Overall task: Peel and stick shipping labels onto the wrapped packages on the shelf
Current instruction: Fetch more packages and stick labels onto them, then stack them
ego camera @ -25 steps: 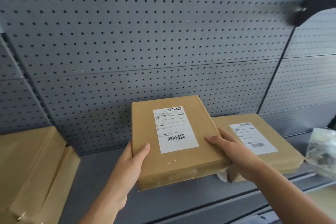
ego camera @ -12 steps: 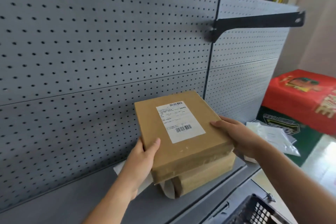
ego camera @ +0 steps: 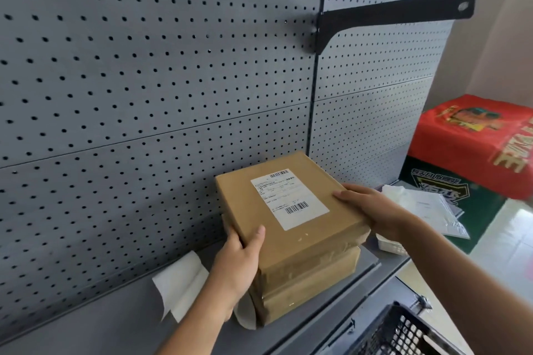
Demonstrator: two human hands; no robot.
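A brown wrapped package [ego camera: 311,236] with a white shipping label [ego camera: 289,198] on its top lies on a second brown package [ego camera: 311,290], stacked on the grey shelf [ego camera: 101,323]. My left hand [ego camera: 239,259] grips the top package's near left corner. My right hand [ego camera: 375,207] holds its right edge. White label backing papers [ego camera: 180,282] lie curled on the shelf to the left of the stack, and another curls under the lower package's front corner.
A grey pegboard wall [ego camera: 144,81] rises behind the shelf, with a black bracket [ego camera: 389,16] jutting out at upper right. Clear plastic bags [ego camera: 427,207] and a white basket lie right of the stack. A red and green box [ego camera: 476,150] stands beyond. A black crate [ego camera: 403,331] is at lower right.
Both hands carried the labelled package to the right and set it down on top of the other labelled package. My view swung right with it.
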